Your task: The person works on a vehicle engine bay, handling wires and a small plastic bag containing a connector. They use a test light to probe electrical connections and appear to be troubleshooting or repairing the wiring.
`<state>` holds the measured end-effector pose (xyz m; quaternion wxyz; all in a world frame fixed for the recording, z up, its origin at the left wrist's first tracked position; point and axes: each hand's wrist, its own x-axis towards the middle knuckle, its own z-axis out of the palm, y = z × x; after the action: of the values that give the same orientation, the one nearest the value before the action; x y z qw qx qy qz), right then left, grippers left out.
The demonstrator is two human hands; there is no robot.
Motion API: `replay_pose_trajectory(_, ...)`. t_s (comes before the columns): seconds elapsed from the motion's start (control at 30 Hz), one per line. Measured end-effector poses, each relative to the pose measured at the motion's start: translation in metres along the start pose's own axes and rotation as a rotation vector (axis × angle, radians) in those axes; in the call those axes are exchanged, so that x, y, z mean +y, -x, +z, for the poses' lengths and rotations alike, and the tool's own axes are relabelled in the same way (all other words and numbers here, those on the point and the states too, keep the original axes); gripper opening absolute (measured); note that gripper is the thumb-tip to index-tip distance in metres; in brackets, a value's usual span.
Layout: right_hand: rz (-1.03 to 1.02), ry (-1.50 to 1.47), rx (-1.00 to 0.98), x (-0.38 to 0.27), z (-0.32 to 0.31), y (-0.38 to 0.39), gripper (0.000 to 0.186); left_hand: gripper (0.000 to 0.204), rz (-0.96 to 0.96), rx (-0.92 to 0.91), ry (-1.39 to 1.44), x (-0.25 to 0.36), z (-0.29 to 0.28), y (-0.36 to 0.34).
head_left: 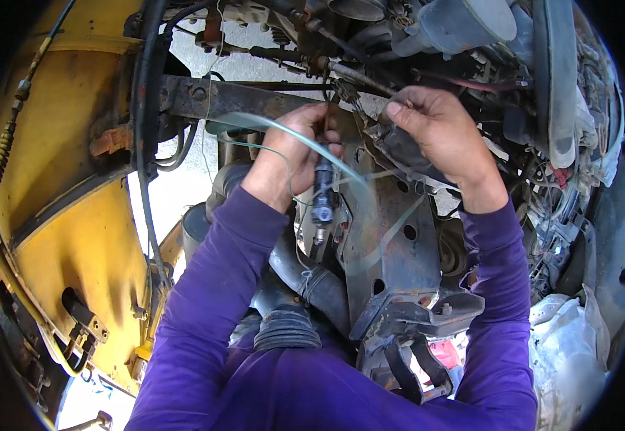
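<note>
My left hand (pixel 294 154), at the centre, is closed around the upper end of a black cylindrical tool (pixel 321 197) with a metal tip, which hangs downward beside it. My right hand (pixel 438 136), to the upper right, is closed in a pinch among dark wiring and parts; what it holds is too small to make out. A pale green tube (pixel 359 179) loops across in front of my left hand, partly blurred. A thinner green wire (pixel 262 146) runs near my left wrist. A metal frame member (pixel 366 233) with holes lies behind the tool.
A yellow body panel (pixel 75 266) fills the left side. Dark hoses and pipes (pixel 298 291) sit below my hands. A grey cylindrical housing (pixel 463 21) is at the top right. Tangled wiring (pixel 549 208) lines the right. A bracket (pixel 427 316) stands beside my right forearm.
</note>
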<state>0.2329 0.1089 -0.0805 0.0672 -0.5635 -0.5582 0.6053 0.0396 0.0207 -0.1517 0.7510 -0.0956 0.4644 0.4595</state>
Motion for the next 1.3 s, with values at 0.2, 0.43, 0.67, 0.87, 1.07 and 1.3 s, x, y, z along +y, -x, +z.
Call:
replay_pose_trajectory(0.2, -0.13, 0.119, 0.047, -0.014, 0.016, 0.011, 0.03, 0.03, 0.356, -0.087, 0.165, 0.012, 0.033, 0.0)
replay_pose_trajectory(0.43, -0.188, -0.183, -0.11, -0.051, -0.027, 0.068, 0.039, 0.03, 1.233, 0.386, -1.034, 0.04, -0.003, -0.025)
replay_pose_trajectory(0.67, -0.027, 0.299, 0.207, -0.023, -0.013, 0.048, 0.022, 0.023, 0.044, -0.129, 0.145, 0.02, -0.003, -0.021)
replay_pose_trajectory(0.87, -0.247, 0.682, 0.18, 0.007, -0.018, -0.014, 0.028, 0.016, 0.298, 0.099, -0.14, -0.001, 0.022, -0.027)
replay_pose_trajectory(1.07, -0.318, 0.644, 0.004, 0.02, 0.016, -0.054, 0.025, 0.012, 0.049, 0.116, -0.201, -0.016, 0.009, -0.038)
replay_pose_trajectory(1.3, -0.21, 0.524, -0.005, 0.018, 0.017, -0.056, 0.026, 0.019, 0.004, 0.135, -0.238, -0.014, 0.011, -0.039)
